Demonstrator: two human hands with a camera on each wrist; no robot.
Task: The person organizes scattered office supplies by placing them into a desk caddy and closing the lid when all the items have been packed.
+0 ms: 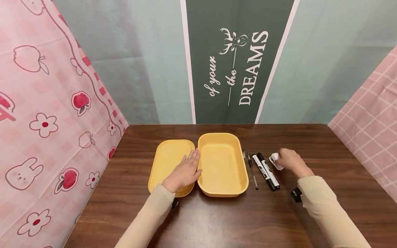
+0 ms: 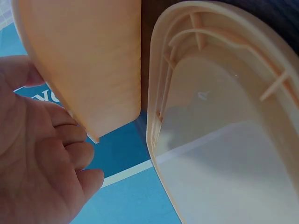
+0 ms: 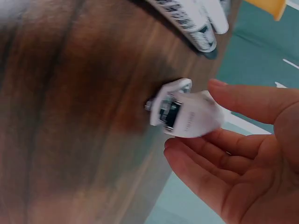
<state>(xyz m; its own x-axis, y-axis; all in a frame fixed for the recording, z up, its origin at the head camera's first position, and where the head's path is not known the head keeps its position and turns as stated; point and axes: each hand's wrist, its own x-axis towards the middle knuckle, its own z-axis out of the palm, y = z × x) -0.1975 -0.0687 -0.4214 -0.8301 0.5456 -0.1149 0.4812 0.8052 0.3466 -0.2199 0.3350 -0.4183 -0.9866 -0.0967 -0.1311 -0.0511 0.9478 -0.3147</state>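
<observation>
My left hand (image 1: 186,172) lies with straight fingers along the left rim of a yellow rectangular box (image 1: 221,191); the left wrist view shows the fingertips against the box's edge (image 2: 88,60). Beneath that hand is a yellow lid (image 1: 169,155), its ribbed rim (image 2: 159,84) seen from close by. Over at the right, my right hand (image 1: 291,162) pinches a small white stapler-like object (image 3: 194,114) between thumb and fingers. This object has a rounded white top, dark and metallic parts and a white base (image 1: 276,163), low over or on the table.
Between the box and the right hand lie two white markers (image 1: 263,170) with black ends, side by side. Thin clear pens (image 1: 252,168) lie along the box's right side. The brown wooden table (image 1: 223,224) ends at a green curtain (image 1: 149,86) behind; pink cloths hang at both sides.
</observation>
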